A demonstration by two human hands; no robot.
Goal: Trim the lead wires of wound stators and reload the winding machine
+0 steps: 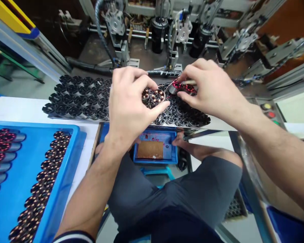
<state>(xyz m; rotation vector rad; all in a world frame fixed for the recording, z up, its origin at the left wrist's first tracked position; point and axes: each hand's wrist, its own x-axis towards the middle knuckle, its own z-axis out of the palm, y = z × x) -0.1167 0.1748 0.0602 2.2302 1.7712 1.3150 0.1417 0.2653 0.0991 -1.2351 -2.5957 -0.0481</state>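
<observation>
Left hand (131, 98): thumb and fingers part-curled, gripping two copper-faced motor cores (158, 97) above bench rows. Right hand (209, 86): fingers drawn in round two red-faced cores (176, 87), just beside left's pair. Contact between held cores and rows: cannot tell. Apparently finished: red-faced stack (1, 146) and copper-faced column (47, 165), both in blue tray (78, 138). Apparently remaining: black-faced cores (87, 100), several rows along bench edge, no copper visible.
</observation>
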